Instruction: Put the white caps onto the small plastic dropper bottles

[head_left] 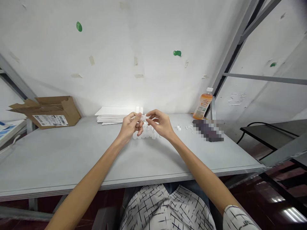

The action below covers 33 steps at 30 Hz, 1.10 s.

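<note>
Fingers of the left hand (128, 127) are closed on one small translucent piece (143, 117), its other end met by fingertips of the right hand (162, 124), whose grip cannot be told. Below the fingers, small white containers (153, 135) are clustered, too blurred to be counted or judged finished; rightward, loose white bits (178, 127) and one orange drink bottle (203, 104) are seen.
</note>
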Each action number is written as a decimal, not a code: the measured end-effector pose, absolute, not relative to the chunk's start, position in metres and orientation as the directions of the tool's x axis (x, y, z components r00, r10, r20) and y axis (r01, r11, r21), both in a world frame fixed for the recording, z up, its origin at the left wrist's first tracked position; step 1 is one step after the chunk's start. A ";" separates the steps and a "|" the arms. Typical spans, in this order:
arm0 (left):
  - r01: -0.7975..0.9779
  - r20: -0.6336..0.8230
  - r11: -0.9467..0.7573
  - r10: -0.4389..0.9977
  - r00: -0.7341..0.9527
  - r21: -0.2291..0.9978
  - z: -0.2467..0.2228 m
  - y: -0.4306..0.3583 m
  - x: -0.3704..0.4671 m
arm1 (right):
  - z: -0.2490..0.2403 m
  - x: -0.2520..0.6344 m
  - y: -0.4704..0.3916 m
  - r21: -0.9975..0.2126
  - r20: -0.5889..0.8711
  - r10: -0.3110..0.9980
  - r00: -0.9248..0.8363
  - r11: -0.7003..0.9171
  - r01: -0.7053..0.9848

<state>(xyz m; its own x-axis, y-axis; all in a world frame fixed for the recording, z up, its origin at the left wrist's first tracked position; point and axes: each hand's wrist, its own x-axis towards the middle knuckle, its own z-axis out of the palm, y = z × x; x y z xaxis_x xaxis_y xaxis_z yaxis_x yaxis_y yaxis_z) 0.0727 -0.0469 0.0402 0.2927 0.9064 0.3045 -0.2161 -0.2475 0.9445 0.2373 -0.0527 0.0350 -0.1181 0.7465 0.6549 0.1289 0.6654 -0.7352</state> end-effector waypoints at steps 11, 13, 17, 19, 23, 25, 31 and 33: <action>-0.191 0.334 -0.288 0.898 0.287 0.938 0.041 -0.047 0.074 | 0.037 0.239 -0.053 -0.796 0.582 0.800 -0.144 0.597 0.096; -0.195 0.341 -0.294 0.895 0.286 0.936 0.041 -0.047 0.073 | 0.037 0.240 -0.053 -0.791 0.583 0.800 -0.139 0.599 0.125; -0.184 0.343 -0.299 0.893 0.292 0.936 0.042 -0.048 0.073 | 0.037 0.240 -0.054 -0.815 0.541 0.826 -0.161 0.562 0.143; -0.171 0.334 -0.295 0.894 0.298 0.940 0.042 -0.048 0.073 | 0.038 0.239 -0.055 -0.819 0.541 0.825 -0.164 0.561 0.117; -0.169 0.328 -0.288 0.896 0.300 0.942 0.042 -0.049 0.074 | 0.039 0.239 -0.053 -0.822 0.557 0.818 -0.143 0.568 0.048; -0.176 0.327 -0.286 0.897 0.296 0.942 0.042 -0.049 0.074 | 0.039 0.239 -0.053 -0.827 0.557 0.820 -0.136 0.563 0.009; -0.222 0.323 -0.262 0.894 0.310 0.939 0.043 -0.049 0.073 | 0.039 0.239 -0.053 -0.800 0.600 0.792 -0.113 0.598 -0.057; -0.235 0.321 -0.253 0.893 0.317 0.938 0.043 -0.049 0.073 | 0.039 0.240 -0.053 -0.783 0.622 0.776 -0.106 0.620 -0.055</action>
<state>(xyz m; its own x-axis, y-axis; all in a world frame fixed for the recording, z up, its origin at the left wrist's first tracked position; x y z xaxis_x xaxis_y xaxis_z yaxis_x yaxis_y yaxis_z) 0.0732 -0.0493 0.0428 0.3173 0.8925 0.3205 -0.2353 -0.2533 0.9383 0.2399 -0.0535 0.0392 -0.1061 0.7756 0.6222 -0.0555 0.6201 -0.7825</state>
